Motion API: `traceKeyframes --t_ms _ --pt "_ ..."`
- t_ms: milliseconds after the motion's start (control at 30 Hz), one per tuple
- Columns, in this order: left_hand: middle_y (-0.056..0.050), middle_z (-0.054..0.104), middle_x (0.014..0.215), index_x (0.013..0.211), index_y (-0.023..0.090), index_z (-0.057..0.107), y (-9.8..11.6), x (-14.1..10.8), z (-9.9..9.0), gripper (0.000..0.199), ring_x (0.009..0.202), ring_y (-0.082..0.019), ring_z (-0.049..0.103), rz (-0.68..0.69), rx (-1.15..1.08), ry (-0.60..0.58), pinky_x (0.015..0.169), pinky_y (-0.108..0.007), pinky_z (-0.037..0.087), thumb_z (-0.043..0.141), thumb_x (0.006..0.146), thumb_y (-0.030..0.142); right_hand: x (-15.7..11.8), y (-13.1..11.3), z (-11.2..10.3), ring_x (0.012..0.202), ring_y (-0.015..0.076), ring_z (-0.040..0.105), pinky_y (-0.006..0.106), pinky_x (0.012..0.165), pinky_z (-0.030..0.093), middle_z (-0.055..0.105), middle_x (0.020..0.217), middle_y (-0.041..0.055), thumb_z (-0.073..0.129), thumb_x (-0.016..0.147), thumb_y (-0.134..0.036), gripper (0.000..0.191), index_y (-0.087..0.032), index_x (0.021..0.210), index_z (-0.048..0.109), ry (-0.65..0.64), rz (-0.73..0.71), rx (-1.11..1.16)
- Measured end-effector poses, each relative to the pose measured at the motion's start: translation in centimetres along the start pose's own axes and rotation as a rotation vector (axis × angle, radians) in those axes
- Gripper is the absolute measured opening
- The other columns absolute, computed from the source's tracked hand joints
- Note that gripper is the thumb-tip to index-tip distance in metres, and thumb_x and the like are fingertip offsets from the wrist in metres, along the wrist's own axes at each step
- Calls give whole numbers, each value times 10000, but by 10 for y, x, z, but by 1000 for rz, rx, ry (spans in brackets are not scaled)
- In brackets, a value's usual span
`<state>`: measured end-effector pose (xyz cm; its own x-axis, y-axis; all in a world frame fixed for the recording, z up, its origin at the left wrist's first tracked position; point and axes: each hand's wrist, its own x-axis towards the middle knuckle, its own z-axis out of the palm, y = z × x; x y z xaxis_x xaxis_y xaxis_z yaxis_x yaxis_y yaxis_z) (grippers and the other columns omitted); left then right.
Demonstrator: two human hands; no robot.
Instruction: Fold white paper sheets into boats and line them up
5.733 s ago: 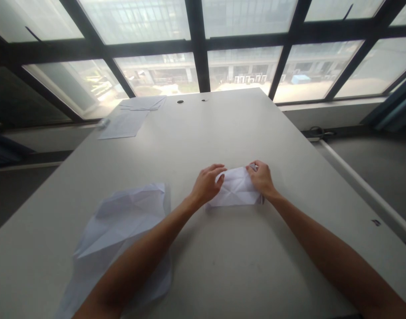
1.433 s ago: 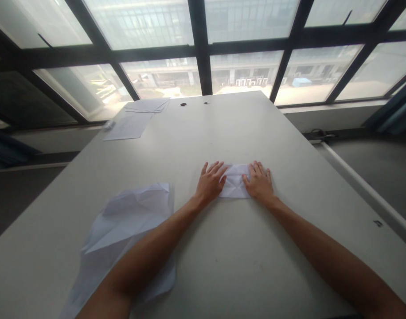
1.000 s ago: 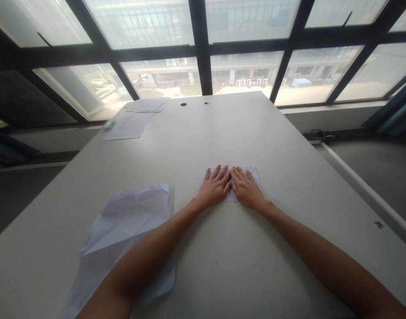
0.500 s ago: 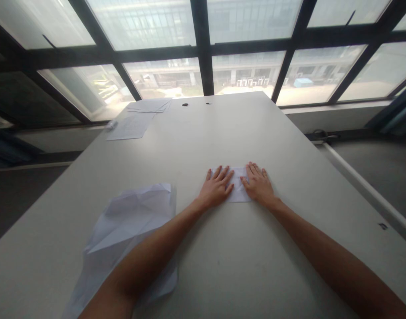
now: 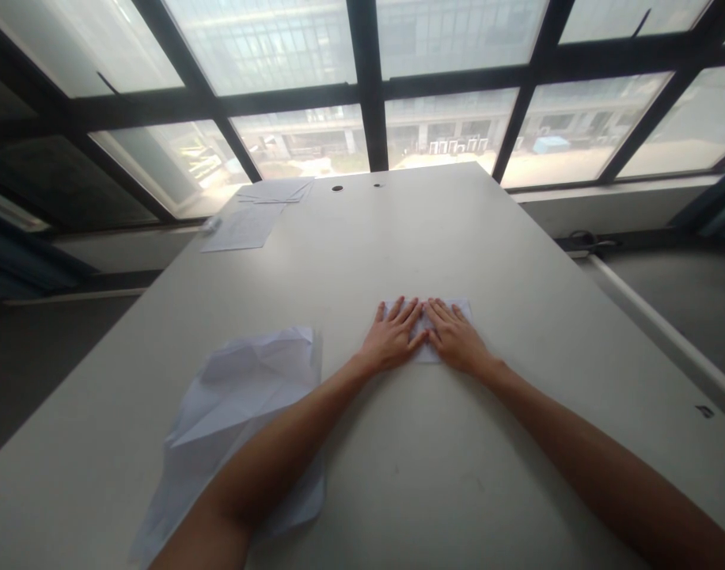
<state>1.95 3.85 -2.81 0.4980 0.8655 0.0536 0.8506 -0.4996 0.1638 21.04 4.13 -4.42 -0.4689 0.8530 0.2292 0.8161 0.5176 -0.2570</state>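
A small piece of white paper (image 5: 427,355), which looks folded, lies flat on the white table (image 5: 398,459). My left hand (image 5: 394,336) rests palm down on its left part, fingers spread. On its right part lies my right hand (image 5: 454,339), also palm down with fingers stretched out. The two thumbs and index fingers almost meet over the paper's middle. Much of the paper is hidden under both hands. Beneath my left forearm is a larger creased white sheet (image 5: 237,388), partly covered by the arm.
Several papers (image 5: 237,229) lie at the far left corner, with a small clear object (image 5: 211,225) by them. Two cable holes (image 5: 337,188) are near the far edge. A dark mark (image 5: 704,412) shows on the table's right side. Windows (image 5: 303,142) stand behind the table.
My right hand has slid left across the paper toward my left hand, uncovering the paper's upper right corner. The left hand stays in place. The view has shifted slightly.
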Motion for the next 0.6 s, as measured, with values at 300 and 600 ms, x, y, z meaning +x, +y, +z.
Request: traceKeyframes --t_ms 300,600 --pt "-21 192 1631 1553 281 234 -2 0 2 622 1507 -289 125 21 37 6 1192 -591 117 280 992 545 1 8 5 1473 275 256 516 1190 185 307 1584 134 352 994 -408 572 -136 1496 378 -14 175 -91" --pt "-20 186 1632 1555 279 224 -4 0 2 635 1509 -282 120 23 43 -3 1190 -599 117 277 987 557 2 45 5 1411 318 363 494 1152 283 448 1480 222 436 948 -361 543 -56 1394 491 174 333 -40"
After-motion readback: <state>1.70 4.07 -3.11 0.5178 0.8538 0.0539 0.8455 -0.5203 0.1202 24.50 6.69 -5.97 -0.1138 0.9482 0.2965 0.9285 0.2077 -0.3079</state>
